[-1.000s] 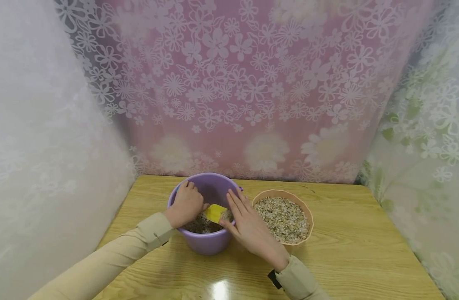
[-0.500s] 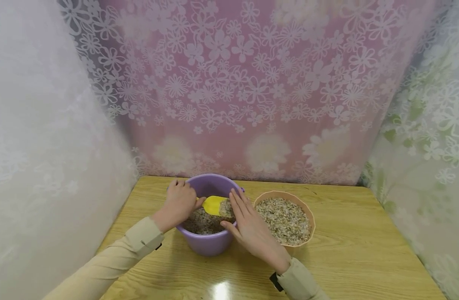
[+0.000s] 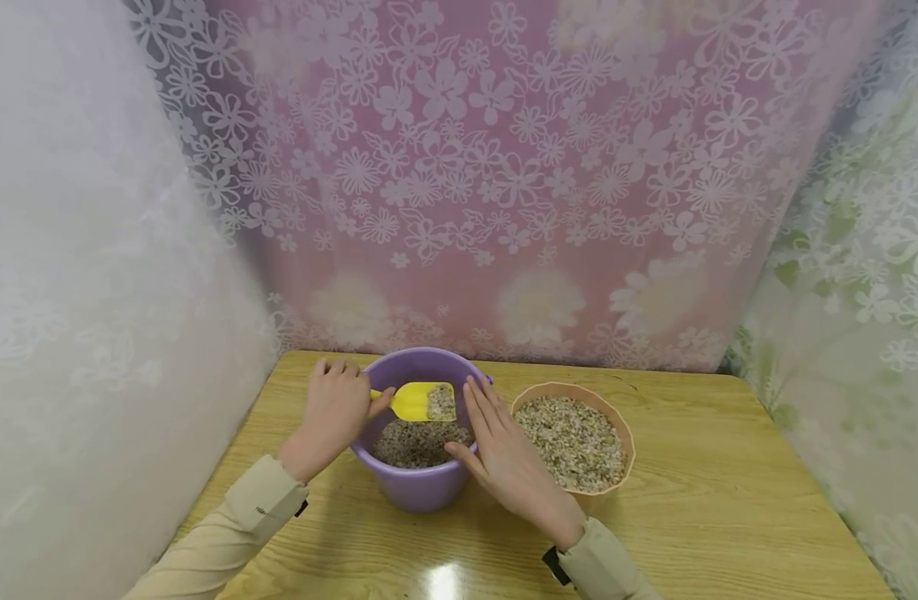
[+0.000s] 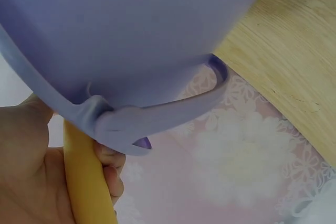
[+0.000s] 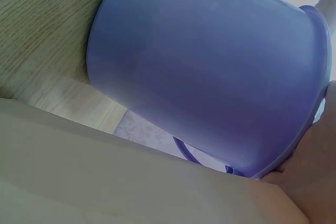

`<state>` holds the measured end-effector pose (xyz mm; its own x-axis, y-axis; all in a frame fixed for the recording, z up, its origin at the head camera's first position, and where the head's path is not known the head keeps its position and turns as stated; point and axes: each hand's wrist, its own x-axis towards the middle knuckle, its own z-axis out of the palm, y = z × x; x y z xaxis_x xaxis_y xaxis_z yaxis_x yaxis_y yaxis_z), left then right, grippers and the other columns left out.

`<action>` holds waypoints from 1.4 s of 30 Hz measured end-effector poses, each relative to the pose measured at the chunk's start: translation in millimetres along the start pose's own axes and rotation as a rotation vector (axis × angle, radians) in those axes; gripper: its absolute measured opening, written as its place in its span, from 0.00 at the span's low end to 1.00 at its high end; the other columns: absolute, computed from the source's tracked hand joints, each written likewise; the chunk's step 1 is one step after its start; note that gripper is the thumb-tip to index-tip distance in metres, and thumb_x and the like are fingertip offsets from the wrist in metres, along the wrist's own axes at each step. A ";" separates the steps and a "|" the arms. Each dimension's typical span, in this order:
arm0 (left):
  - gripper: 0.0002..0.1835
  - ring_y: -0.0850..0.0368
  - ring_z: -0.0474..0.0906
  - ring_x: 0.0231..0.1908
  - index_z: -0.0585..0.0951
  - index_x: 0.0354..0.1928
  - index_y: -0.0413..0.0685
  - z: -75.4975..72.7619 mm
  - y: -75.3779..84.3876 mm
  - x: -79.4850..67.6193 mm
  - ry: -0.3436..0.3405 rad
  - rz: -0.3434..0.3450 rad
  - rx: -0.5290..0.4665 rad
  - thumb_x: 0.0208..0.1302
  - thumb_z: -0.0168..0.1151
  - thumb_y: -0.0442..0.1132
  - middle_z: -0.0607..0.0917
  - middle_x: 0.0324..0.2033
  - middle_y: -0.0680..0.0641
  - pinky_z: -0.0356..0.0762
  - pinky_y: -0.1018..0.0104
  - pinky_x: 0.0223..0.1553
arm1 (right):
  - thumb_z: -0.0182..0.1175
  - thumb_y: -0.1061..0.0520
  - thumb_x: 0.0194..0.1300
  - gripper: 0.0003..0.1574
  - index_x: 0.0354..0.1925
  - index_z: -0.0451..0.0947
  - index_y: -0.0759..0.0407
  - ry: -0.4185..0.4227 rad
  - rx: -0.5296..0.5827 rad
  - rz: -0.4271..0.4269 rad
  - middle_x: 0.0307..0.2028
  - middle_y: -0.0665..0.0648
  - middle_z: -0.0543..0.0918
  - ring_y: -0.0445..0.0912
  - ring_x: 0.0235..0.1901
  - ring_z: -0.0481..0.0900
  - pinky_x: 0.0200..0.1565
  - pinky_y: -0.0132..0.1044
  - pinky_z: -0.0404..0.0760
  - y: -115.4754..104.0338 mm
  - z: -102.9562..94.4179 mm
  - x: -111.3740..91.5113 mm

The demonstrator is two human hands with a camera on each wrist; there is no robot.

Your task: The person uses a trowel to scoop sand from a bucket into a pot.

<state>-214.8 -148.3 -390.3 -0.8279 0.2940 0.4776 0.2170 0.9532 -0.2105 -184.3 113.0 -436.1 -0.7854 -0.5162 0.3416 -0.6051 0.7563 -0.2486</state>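
In the head view my left hand (image 3: 329,412) grips a small yellow shovel (image 3: 409,402) by its handle. The blade hangs level over a purple bucket (image 3: 423,492), with some grainy mix (image 3: 441,403) lying toward its tip. More of the mix, darker, covers the bucket's inside bottom. My right hand (image 3: 514,467) rests on the bucket's right rim, its fingers straight and the thumb apart. From the left wrist, the shovel's thick handle (image 4: 86,177) shows inside the curled fingers, beside the bucket's carrying handle (image 4: 173,109). The right wrist view shows the bucket's outer wall (image 5: 205,66).
A peach bowl (image 3: 628,457) full of pale mixed grains (image 3: 571,442) stands on the wooden table (image 3: 714,492), just right of the bucket. Flowered curtains (image 3: 459,167) hang behind the table and along both sides.
My left hand has lifted the shovel from inside the bucket and drawn it up and left, with grains on its blade. The right hand stays on the rim.
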 end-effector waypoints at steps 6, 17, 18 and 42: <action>0.34 0.58 0.48 0.21 0.62 0.11 0.50 1.5 -4.4 -6.7 0.176 0.053 -0.003 0.60 0.69 0.59 0.69 0.13 0.51 0.53 0.61 0.30 | 0.42 0.33 0.79 0.51 0.79 0.44 0.65 -0.003 0.000 -0.001 0.80 0.63 0.47 0.57 0.79 0.42 0.74 0.52 0.50 0.0 -0.7 0.3; 0.32 0.58 0.49 0.18 0.55 0.12 0.51 0.6 -8.8 -9.6 0.325 0.119 -0.040 0.62 0.59 0.59 0.67 0.11 0.50 0.53 0.62 0.27 | 0.43 0.32 0.78 0.51 0.79 0.44 0.66 -0.028 -0.014 0.009 0.80 0.64 0.47 0.57 0.79 0.42 0.74 0.52 0.50 -0.1 -3.4 1.6; 0.32 0.58 0.49 0.18 0.55 0.12 0.51 0.6 -8.9 -9.7 0.328 0.120 -0.040 0.62 0.58 0.59 0.66 0.11 0.51 0.53 0.62 0.27 | 0.43 0.32 0.78 0.51 0.79 0.44 0.66 -0.022 -0.010 0.011 0.80 0.64 0.47 0.57 0.79 0.42 0.74 0.52 0.50 -0.1 -3.1 1.6; 0.35 0.57 0.51 0.16 0.57 0.11 0.52 -10.8 3.0 2.8 0.286 0.087 -0.068 0.60 0.71 0.57 0.50 0.13 0.56 0.54 0.61 0.27 | 0.56 0.43 0.75 0.50 0.78 0.48 0.68 0.037 -0.036 0.226 0.76 0.72 0.54 0.67 0.77 0.47 0.70 0.69 0.49 98.9 -63.1 -65.0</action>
<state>-210.9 -143.9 -380.4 -0.6276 0.3738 0.6830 0.3229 0.9232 -0.2085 -184.9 246.7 -425.7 -0.8947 -0.3173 0.3144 -0.4090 0.8650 -0.2907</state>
